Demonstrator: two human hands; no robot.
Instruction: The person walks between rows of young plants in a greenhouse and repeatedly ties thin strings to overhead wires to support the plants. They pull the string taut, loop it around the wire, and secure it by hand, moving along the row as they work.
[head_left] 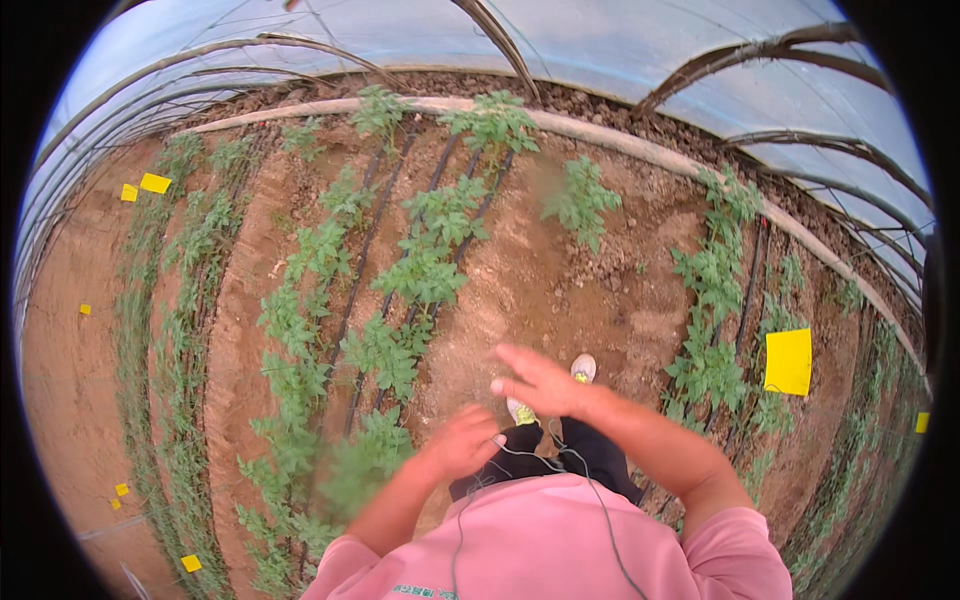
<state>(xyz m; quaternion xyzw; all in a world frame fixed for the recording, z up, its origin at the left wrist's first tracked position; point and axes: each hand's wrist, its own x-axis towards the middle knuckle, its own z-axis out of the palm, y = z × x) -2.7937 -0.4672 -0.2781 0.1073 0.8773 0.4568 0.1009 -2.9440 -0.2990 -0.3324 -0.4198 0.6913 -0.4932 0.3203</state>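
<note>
My left hand [462, 441] is in front of my waist with its fingers curled in. A thin grey-green string [609, 520] hangs down my pink shirt in two strands, and part of it runs up to the left thumb and fingertips, which close on it. Just to the right and a little farther forward, my right hand [540, 383] is held out with fingers stretched and thumb apart, nothing visible in it. Both hands hover over the soil path, apart from the leafy green plants [385, 350] on the left.
Plant rows with black drip hoses [362, 275] run along both sides of me. More plants [712, 290] grow at right, near a hanging yellow card [788, 362]. A pale pipe [620, 140] crosses the far end below the curved greenhouse frame [690, 80]. My shoes [583, 368] stand on bare soil.
</note>
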